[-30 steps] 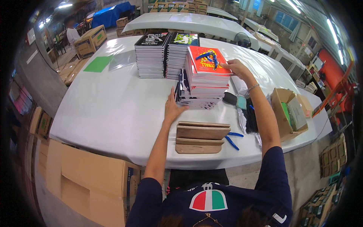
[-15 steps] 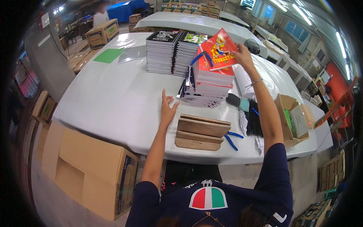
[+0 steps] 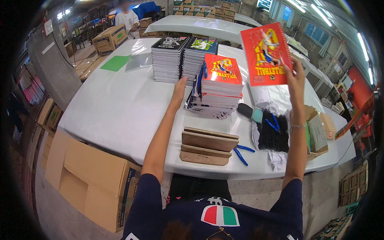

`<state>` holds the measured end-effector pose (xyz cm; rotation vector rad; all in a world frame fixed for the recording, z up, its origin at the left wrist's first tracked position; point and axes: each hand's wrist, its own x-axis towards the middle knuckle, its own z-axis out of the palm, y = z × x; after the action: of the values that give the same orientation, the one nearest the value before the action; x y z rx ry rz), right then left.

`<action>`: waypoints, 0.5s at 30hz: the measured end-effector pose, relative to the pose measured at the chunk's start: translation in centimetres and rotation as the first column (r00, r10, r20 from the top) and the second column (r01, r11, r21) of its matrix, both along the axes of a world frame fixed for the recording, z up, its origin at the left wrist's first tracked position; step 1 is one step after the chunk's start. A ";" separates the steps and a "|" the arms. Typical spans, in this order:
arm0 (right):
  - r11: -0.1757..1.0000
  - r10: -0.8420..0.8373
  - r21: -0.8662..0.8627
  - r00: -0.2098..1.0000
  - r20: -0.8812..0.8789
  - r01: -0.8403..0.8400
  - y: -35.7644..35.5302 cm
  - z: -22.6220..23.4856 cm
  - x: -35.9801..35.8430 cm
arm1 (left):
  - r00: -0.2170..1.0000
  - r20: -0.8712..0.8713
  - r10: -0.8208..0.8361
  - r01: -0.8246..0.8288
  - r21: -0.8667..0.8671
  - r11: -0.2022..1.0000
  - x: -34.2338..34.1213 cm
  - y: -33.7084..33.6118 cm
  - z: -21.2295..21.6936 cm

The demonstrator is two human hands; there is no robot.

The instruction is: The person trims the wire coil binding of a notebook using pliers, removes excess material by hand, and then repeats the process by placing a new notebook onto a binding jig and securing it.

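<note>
- A red spiral-bound notebook with a cartoon cover (image 3: pixel 266 54) is being held up in the air by the right hand (image 3: pixel 295 76), pinched at its lower right corner, well above and to the right of the stack of red-covered notebooks (image 3: pixel 221 86) on the white table (image 3: pixel 116 112).
- The left hand (image 3: pixel 179 89) is laid flat and open against the left side of that stack, nothing gripped (looks like it's just steadying the pile).
- Step in hand, as a guess: one notebook has been lifted off the top of the stack and is being looked over or carried away from it.
- Behind the stack, two more piles of dark-covered notebooks (image 3: pixel 182 56) are lined up; in front of it, a set of flat wooden boards (image 3: pixel 208 145) is stacked near the table edge.
- Just right of the boards, blue-handled pliers (image 3: pixel 242 152) are lying, and right of the stack a bundle of black spiral bindings on clear plastic (image 3: pixel 272 132) is spread out.
- Next move would probably call for a clear landing spot to be picked for the lifted notebook (the right of the stack is pretty cluttered), with the pile kept braced so it isn't knocked askew.
</note>
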<state>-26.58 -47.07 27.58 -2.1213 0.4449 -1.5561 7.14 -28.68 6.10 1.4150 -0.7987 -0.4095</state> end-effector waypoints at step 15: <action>0.916 0.042 0.390 0.991 0.124 -0.088 6.0 -10.9 -11.3 | 0.827 0.553 0.099 -0.347 0.364 0.864 0.1 -4.7 6.5</action>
<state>-37.87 -41.06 16.65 -1.7136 0.5877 -1.4009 7.21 -33.35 12.61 2.0927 -0.9866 -0.0040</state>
